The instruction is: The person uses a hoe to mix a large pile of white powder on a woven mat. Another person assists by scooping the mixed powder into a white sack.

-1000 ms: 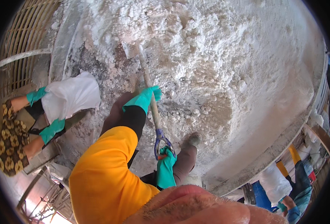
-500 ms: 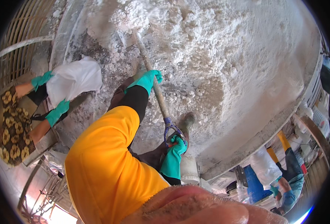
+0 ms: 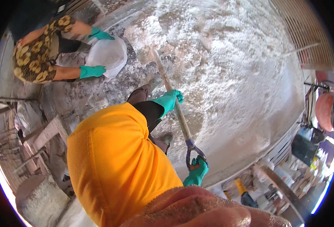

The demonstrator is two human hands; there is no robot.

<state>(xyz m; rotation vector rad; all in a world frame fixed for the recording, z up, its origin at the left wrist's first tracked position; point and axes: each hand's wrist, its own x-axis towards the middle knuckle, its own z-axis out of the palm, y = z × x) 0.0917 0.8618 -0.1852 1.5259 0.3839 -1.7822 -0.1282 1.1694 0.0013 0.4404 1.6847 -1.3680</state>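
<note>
I hold a long-handled shovel with both hands. My left hand (image 3: 170, 100), in a green glove, is wrapped around the middle of its pale, dusty shaft (image 3: 161, 68). Lower down, my gloved right hand (image 3: 198, 169) grips the blue-purple D-shaped handle (image 3: 190, 145). At the far end of the shaft lies a heap of white lumpy powder (image 3: 146, 32) that covers the blade. Just left of it is a white sack (image 3: 116, 62), its mouth spread wide between a co-worker's two green-gloved hands (image 3: 93, 72).
A large bank of white powder (image 3: 242, 75) fills the middle and right, bounded by a low ledge (image 3: 246, 166). The co-worker, in a patterned garment (image 3: 34, 62), bends at the left. Slatted panels (image 3: 306, 30) stand far right. A beam (image 3: 284, 191) and clutter lie lower right.
The view has turned, with the sack now closer to the shovel's far end and its mouth facing up. My grip on the shovel stays the same.
</note>
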